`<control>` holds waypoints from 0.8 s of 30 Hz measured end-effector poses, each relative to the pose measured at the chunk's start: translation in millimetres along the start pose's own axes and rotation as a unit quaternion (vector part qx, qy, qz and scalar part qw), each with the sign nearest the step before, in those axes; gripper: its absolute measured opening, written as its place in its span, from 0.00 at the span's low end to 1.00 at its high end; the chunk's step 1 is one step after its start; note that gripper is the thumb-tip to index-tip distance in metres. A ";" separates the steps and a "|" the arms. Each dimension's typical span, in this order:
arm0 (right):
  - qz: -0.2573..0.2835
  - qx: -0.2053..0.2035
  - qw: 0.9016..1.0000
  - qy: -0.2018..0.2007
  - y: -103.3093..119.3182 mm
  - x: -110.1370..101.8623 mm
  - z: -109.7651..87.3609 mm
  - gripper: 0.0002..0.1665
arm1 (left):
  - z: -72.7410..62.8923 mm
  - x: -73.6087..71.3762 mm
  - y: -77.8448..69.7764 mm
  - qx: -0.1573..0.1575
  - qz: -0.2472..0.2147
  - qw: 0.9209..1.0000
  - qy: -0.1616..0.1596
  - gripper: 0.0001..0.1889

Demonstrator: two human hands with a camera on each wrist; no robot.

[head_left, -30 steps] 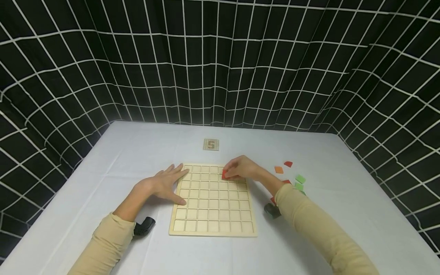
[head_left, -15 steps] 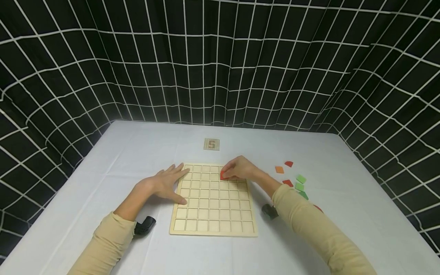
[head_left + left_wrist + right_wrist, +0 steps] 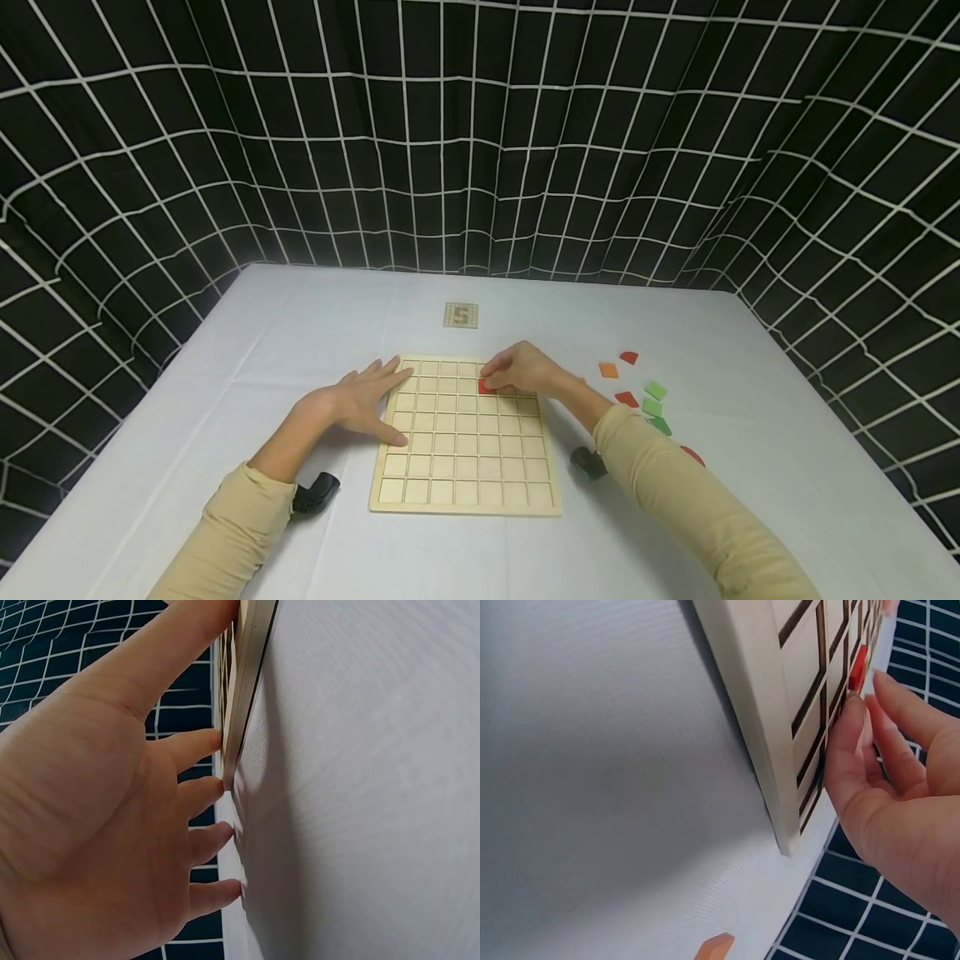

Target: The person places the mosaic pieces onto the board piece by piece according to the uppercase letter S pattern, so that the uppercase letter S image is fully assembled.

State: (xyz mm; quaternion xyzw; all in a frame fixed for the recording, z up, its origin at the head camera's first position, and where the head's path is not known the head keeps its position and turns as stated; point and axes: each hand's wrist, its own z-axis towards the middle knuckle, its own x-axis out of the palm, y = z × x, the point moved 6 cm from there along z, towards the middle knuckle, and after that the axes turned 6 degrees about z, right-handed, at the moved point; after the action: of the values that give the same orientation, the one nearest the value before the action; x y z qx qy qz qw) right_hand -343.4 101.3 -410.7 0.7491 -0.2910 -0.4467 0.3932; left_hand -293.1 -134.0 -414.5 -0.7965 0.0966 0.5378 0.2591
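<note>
From where I sit, the biggest thing in the head view is a black curtain [image 3: 423, 108] ruled with white lines. In front of it I see the table [image 3: 495, 558], spread with white cloth, and a pair of tan sleeves [image 3: 690, 492] reaching over it. Between them lies a pale gridded board [image 3: 467, 427]. The left hand [image 3: 356, 408] has its fingers spread apart, thumb and forefinger on the board's left edge. The right hand [image 3: 525, 368] is over the far right part, fingers curled inward. Beyond the board I make out a small square card [image 3: 461, 315]. Right of the board lie an orange square [image 3: 608, 370] and several red and green pieces. Smallest for me is the red piece [image 3: 485, 387] at the right fingertips — second row from the far edge. At least one fingertip touches it — whether they pinch it, I cannot tell.
</note>
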 end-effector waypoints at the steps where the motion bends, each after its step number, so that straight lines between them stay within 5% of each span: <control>1: 0.005 -0.004 1.000 0.001 -0.7 -1.1 0.1 0.11 | 0.1 0.1 0.0 0.000 0.001 1.000 0.000 0.59; 7: 0.098 -0.005 0.995 0.013 -2.2 -13.7 -6.8 0.17 | 0.3 0.2 0.2 0.000 0.001 1.000 -0.001 0.59; 12: 0.209 0.033 0.977 0.015 -6.1 -30.2 -12.7 0.25 | 0.2 0.2 -0.7 0.000 -0.001 1.000 0.002 0.59; 24: 0.253 0.042 0.966 0.001 -25.9 -74.4 -28.9 0.33 | -0.5 -1.5 -0.8 0.005 0.002 1.000 0.003 0.59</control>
State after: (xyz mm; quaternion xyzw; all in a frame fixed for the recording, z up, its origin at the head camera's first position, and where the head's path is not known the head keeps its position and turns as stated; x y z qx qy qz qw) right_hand -347.3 182.9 -391.4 0.6672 -0.4896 -0.3192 0.4619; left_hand -293.0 -133.7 -412.7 -0.7966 0.1018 0.5356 0.2612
